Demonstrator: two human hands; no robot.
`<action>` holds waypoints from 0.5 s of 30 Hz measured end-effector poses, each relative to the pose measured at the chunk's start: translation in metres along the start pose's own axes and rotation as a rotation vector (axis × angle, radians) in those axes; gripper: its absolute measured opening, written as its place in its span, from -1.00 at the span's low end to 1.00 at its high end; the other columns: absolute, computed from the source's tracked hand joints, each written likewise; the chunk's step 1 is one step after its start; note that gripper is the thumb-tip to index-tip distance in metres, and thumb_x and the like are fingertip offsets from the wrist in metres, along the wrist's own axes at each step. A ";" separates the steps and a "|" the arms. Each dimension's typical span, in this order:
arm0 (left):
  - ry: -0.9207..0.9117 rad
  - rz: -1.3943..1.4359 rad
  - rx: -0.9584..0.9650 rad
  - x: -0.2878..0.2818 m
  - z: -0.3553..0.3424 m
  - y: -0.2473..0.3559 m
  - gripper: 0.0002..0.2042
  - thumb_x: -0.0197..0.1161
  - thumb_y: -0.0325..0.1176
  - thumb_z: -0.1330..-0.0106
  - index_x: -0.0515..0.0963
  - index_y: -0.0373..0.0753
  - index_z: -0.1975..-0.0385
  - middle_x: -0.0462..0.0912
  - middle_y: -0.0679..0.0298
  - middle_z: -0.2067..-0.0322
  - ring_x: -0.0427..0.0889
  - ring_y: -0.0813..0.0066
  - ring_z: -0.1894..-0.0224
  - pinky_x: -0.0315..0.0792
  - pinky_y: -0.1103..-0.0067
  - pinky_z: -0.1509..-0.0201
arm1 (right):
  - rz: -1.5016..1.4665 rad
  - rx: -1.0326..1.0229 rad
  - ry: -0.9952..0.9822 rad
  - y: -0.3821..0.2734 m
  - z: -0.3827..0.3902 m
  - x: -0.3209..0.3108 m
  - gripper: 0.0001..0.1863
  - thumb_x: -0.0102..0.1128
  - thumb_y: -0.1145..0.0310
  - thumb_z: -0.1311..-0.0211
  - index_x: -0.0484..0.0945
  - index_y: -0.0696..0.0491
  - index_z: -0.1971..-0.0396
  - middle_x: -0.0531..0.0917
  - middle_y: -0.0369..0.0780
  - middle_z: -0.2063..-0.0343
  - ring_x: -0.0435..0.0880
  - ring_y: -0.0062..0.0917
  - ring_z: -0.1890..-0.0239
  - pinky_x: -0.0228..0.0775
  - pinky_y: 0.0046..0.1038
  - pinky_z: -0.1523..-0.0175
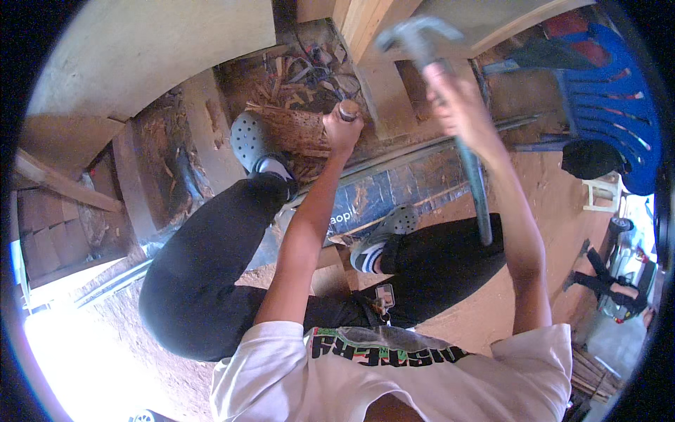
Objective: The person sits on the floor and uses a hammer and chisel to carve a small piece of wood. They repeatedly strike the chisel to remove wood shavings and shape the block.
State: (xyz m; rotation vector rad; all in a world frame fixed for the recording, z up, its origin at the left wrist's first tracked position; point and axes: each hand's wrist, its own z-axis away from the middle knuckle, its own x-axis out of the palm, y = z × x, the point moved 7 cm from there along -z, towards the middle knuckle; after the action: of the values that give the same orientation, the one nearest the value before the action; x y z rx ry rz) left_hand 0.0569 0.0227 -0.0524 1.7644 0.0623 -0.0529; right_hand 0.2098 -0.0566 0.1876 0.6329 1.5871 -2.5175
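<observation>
My right hand (460,116) is wrapped round a claw hammer (422,43), gripping it just below the head. The hammer is raised on the right, its long handle slanting down over my right thigh. In my closed left hand (342,132) stands a chisel-like tool (348,109); only its round butt end shows, and the rest is hidden by the fist. That fist is at the right end of a rough-surfaced piece of wood (292,130). My left foot, in a grey clog (253,141), presses against the wood's left end.
Wood chips and scraps (299,81) lie beyond the wood. A flattened blue box (380,197) lies between my feet, near my right clog (397,221). Pale boards (169,56) stand at the far left. A blue plastic chair (612,105) and another person (608,281) are at the right.
</observation>
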 end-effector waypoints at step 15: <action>-0.059 -0.019 0.039 0.005 -0.011 0.000 -0.84 0.30 -0.49 0.13 0.63 -0.29 0.48 0.66 0.23 0.58 0.63 0.38 0.51 0.50 0.42 0.29 | -0.072 0.331 -0.027 0.090 0.031 0.037 -0.45 0.06 -0.27 -0.24 0.35 -0.01 0.48 0.21 -0.52 0.74 0.12 -0.85 0.78 -0.07 -0.71 0.71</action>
State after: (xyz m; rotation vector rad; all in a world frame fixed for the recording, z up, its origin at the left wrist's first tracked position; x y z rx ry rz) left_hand 0.0617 0.0335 -0.0503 1.8002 0.0354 -0.1200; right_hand 0.1944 -0.1193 0.1091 0.5785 1.2131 -2.8576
